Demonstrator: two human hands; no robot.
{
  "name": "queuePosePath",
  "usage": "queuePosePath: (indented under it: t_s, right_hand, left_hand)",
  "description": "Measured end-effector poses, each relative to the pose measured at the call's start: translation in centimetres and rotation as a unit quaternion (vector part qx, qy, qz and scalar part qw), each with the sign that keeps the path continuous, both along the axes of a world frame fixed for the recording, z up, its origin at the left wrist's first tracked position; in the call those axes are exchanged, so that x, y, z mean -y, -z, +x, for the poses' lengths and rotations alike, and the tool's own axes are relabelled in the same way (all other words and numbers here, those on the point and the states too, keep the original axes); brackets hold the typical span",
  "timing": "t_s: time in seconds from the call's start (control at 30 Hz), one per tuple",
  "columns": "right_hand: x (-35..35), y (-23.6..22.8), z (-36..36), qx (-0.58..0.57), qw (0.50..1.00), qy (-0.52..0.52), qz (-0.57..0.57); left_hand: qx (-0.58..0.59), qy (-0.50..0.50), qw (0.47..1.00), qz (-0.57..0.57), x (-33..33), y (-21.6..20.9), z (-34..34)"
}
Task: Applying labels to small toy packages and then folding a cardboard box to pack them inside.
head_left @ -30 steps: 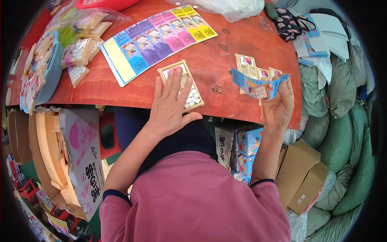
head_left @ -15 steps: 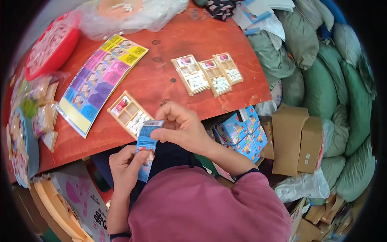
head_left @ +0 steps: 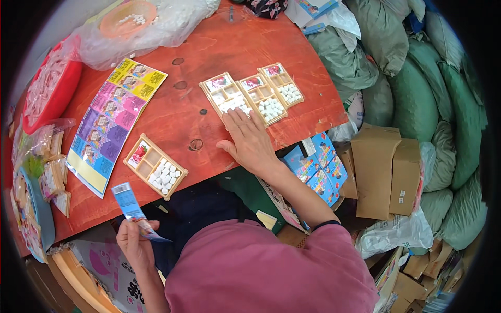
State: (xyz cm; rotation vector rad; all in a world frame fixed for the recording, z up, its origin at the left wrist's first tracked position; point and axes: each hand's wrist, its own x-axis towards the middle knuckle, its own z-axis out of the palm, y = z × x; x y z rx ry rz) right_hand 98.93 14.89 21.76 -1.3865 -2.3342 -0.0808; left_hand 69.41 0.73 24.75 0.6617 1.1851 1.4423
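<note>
Low over my lap at the table's front edge, my left hand (head_left: 134, 244) pinches the lower end of a small flat blue printed packet (head_left: 127, 202). Whether the packet is open at its top I cannot tell. My right hand (head_left: 246, 140) is stretched out flat with fingers apart, its fingertips at the lower end of a shallow divided tray (head_left: 219, 85). Two similar trays (head_left: 263, 96) (head_left: 281, 82) stand beside it. Each holds white pellets and a red picture piece. Nearer my left hand lies another tray (head_left: 155, 167), also with white pellets, touched by neither hand.
A colourful printed sheet (head_left: 112, 122) lies on the red table (head_left: 177, 115). At left are a red basin (head_left: 55, 91) and a blue basin (head_left: 36, 208) with packed trays. An orange bowl (head_left: 128, 20) stands far left. Blue boxes (head_left: 321, 172), a carton (head_left: 374, 169) and green sacks (head_left: 412, 109) fill the right.
My right hand has let go of the blue packet and moved right and away to the group of trays, opening flat. My left hand has moved left with the packet.
</note>
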Motion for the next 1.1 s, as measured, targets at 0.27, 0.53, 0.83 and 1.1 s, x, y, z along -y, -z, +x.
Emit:
queuePosePath:
  t_s: [0.27,0.53,0.83,1.1]
  right_hand:
    - [-1.4,-0.7,-1.4,-0.063,0.996,-0.018,-0.059]
    - [-5.7,-6.4,-3.5,-0.290,0.936,-0.050,-0.192]
    - [-10.4,-9.3,-15.9,-0.255,0.898,-0.239,-0.266]
    - [-10.0,-8.6,-23.8,-0.156,0.877,-0.313,-0.331]
  left_hand:
    - [0.005,-0.101,0.995,0.008,1.0,0.0,-2.8]
    - [0.098,-0.192,0.976,0.005,1.6,0.9,-3.8]
    - [0.104,-0.277,0.955,0.011,5.4,2.6,-6.6]
    - [0.125,-0.316,0.940,0.001,7.4,3.7,-7.9]
